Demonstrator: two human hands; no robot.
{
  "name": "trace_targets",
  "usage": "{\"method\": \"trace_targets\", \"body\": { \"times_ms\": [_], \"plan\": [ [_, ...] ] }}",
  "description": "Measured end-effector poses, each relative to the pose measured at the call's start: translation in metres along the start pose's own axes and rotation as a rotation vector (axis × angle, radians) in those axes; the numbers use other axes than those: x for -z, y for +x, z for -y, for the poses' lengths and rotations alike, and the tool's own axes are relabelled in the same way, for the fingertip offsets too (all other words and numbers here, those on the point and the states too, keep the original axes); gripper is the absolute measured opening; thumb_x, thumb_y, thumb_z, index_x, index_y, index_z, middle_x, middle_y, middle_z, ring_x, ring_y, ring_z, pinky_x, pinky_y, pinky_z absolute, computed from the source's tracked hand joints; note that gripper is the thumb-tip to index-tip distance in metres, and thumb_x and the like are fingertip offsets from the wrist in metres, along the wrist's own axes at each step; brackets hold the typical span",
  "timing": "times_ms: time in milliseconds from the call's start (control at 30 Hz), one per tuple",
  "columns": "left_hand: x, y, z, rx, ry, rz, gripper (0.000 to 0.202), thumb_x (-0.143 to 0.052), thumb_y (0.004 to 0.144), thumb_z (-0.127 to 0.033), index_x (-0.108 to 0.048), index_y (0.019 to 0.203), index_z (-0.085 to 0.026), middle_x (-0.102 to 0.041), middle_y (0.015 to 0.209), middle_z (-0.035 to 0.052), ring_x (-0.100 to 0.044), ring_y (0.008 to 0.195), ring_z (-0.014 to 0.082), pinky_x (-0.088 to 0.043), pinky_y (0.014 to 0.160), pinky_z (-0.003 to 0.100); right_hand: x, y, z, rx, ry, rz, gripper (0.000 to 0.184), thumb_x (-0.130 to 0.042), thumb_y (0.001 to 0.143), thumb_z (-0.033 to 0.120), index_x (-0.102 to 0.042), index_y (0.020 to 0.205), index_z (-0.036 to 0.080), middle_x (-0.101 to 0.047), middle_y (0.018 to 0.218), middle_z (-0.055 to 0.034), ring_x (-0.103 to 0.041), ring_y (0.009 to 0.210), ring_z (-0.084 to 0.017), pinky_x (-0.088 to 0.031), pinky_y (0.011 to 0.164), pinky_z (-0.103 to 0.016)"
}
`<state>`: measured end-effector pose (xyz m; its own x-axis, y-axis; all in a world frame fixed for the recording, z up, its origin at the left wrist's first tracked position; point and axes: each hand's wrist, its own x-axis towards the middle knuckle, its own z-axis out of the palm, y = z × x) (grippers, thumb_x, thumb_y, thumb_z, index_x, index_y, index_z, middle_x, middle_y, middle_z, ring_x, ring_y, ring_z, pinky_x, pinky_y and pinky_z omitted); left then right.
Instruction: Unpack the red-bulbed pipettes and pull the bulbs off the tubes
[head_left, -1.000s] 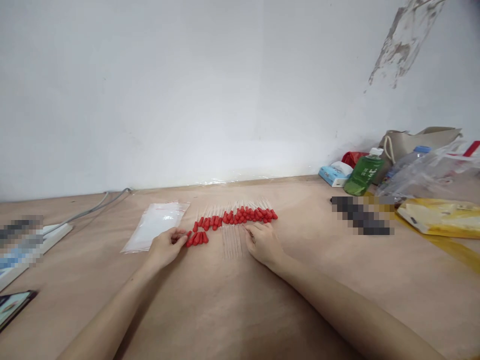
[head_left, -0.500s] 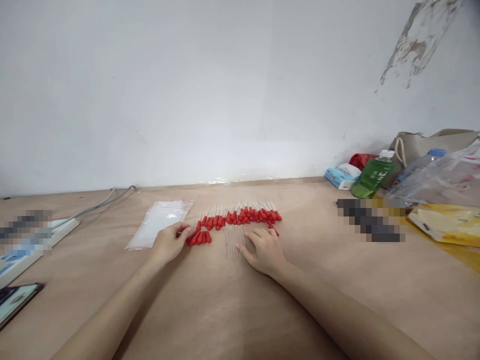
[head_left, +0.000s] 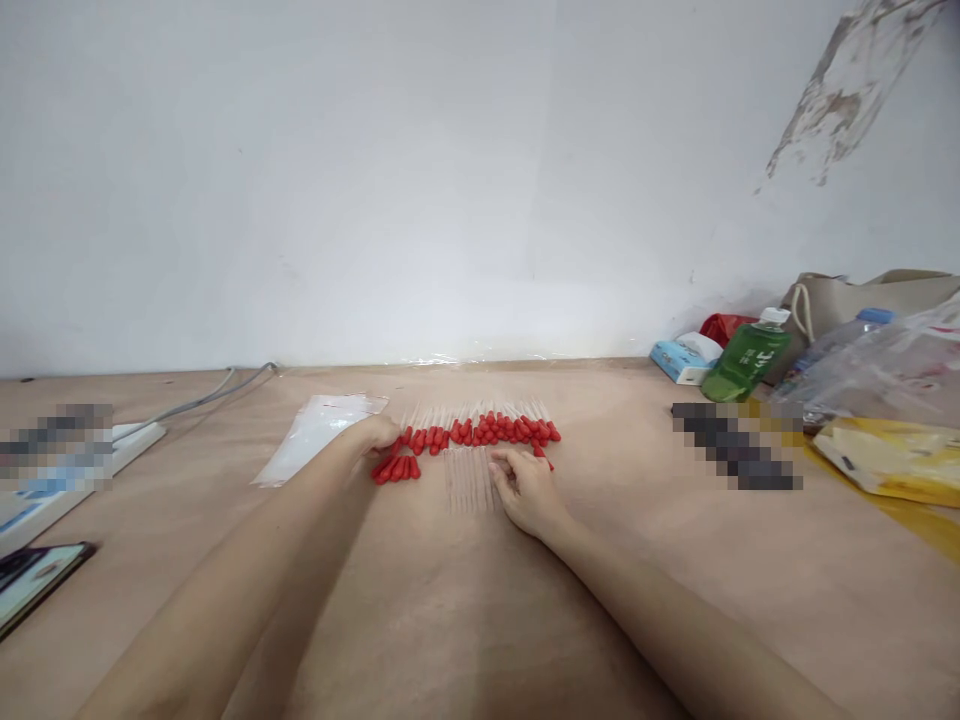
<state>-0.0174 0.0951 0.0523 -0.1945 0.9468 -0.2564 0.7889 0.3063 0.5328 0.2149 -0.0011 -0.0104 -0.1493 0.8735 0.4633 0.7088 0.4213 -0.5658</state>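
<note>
My left hand is at the left end of a row of droppers with clear thin tubes and red rubber bulbs. Its fingers are closed at the leftmost dropper, and the fingertips are partly hidden. Just below lie several loose red bulbs, touching one another. Clear glass tubes without bulbs lie side by side in the middle. My right hand rests at their right edge, thumb and fingers pinched on a glass tube there. Another red bulb shows behind its knuckles.
A clear plastic bag lies left of the droppers. A phone and a grey cable are at the far left. A tissue pack, a green bottle and a yellow packet stand or lie at the right.
My left hand has moved up and right from the loose bulbs to the row's left end. My right thumb has drawn in toward the fingers at the tubes' right edge.
</note>
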Motion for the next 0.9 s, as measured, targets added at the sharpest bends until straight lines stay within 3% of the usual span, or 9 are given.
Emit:
{"method": "trace_targets", "body": {
  "times_ms": [133, 233, 300, 400, 500, 600, 700, 800, 900],
  "plan": [
    [0.002, 0.001, -0.004, 0.102, 0.026, 0.031, 0.024, -0.048, 0.085, -0.031, -0.055, 0.095, -0.011, -0.058, 0.085, 0.0032, -0.057, 0.070, 0.0104, -0.049, 0.062, 0.027, 0.001, 0.000, 0.001, 0.013, 0.025, 0.010, 0.025, -0.039, 0.084, 0.019, -0.057, 0.100, 0.018, -0.065, 0.084, -0.0046, -0.055, 0.082, -0.018, -0.033, 0.075, -0.031],
    [0.011, -0.003, -0.005, 0.046, 0.015, -0.059, 0.022, -0.047, 0.085, -0.030, -0.055, 0.091, -0.010, -0.059, 0.085, 0.0048, -0.057, 0.072, 0.0133, -0.048, 0.062, 0.029, 0.002, 0.001, 0.001, 0.013, 0.095, 0.036, 0.029, -0.038, 0.082, 0.015, -0.054, 0.106, 0.018, -0.067, 0.083, -0.0044, -0.056, 0.086, -0.019, -0.035, 0.078, -0.033],
    [0.017, -0.014, -0.003, -0.049, 0.005, -0.173, 0.020, -0.043, 0.086, -0.028, -0.053, 0.084, -0.011, -0.059, 0.080, 0.0057, -0.058, 0.072, 0.0157, -0.045, 0.062, 0.028, 0.002, 0.002, 0.000, -0.001, 0.166, 0.051, 0.031, -0.039, 0.080, 0.014, -0.053, 0.109, 0.017, -0.067, 0.083, -0.0048, -0.058, 0.085, -0.019, -0.038, 0.077, -0.032],
    [0.011, -0.046, 0.005, -0.242, -0.023, -0.322, 0.017, -0.033, 0.089, -0.026, -0.046, 0.090, -0.015, -0.058, 0.089, 0.0043, -0.057, 0.079, 0.0143, -0.042, 0.068, 0.026, 0.001, 0.003, -0.001, -0.047, 0.253, 0.042, 0.032, -0.042, 0.079, 0.015, -0.052, 0.109, 0.015, -0.068, 0.082, -0.0052, -0.061, 0.078, -0.018, -0.042, 0.070, -0.029],
    [-0.013, -0.083, 0.023, -0.658, -0.068, -0.333, 0.018, -0.030, 0.090, -0.029, -0.044, 0.087, -0.018, -0.057, 0.078, -0.0002, -0.055, 0.068, 0.0115, -0.041, 0.067, 0.025, 0.002, 0.003, -0.002, -0.097, 0.291, 0.000, 0.030, -0.043, 0.080, 0.021, -0.053, 0.107, 0.015, -0.068, 0.080, -0.0056, -0.061, 0.074, -0.017, -0.044, 0.068, -0.028],
    [-0.043, -0.108, 0.043, -0.881, -0.053, -0.332, 0.014, -0.037, 0.087, -0.028, -0.047, 0.084, -0.019, -0.056, 0.078, 0.0009, -0.053, 0.069, 0.0124, -0.041, 0.066, 0.025, 0.001, 0.004, -0.005, -0.133, 0.335, -0.064, 0.028, -0.040, 0.083, 0.029, -0.055, 0.102, 0.016, -0.066, 0.083, -0.0060, -0.060, 0.077, -0.017, -0.045, 0.069, -0.028],
    [-0.059, -0.115, 0.053, -0.948, -0.105, -0.352, 0.010, -0.041, 0.086, -0.024, -0.048, 0.087, -0.018, -0.057, 0.079, 0.0015, -0.053, 0.071, 0.0121, -0.042, 0.065, 0.023, -0.002, 0.005, -0.009, -0.153, 0.395, -0.074, 0.030, -0.036, 0.086, 0.036, -0.058, 0.095, 0.017, -0.065, 0.084, -0.0052, -0.060, 0.078, -0.016, -0.045, 0.070, -0.028],
    [-0.062, -0.111, 0.054, -0.977, -0.120, -0.386, 0.008, -0.044, 0.085, -0.023, -0.050, 0.086, -0.017, -0.057, 0.079, 0.0016, -0.053, 0.072, 0.0124, -0.042, 0.066, 0.024, 0.001, 0.005, -0.009, -0.154, 0.466, -0.066, 0.036, -0.032, 0.088, 0.041, -0.059, 0.090, 0.017, -0.064, 0.082, -0.0053, -0.060, 0.075, -0.015, -0.045, 0.068, -0.028],
    [-0.061, -0.108, 0.053, -1.070, -0.066, -0.386, 0.007, -0.049, 0.082, -0.022, -0.051, 0.086, -0.017, -0.058, 0.079, 0.0021, -0.054, 0.074, 0.0133, -0.043, 0.067, 0.024, 0.014, 0.003, 0.001, 0.011, 0.433, -0.019, 0.037, -0.031, 0.089, 0.041, -0.059, 0.094, 0.018, -0.064, 0.086, -0.0055, -0.059, 0.079, -0.015, -0.044, 0.070, -0.027]
  ]
}}
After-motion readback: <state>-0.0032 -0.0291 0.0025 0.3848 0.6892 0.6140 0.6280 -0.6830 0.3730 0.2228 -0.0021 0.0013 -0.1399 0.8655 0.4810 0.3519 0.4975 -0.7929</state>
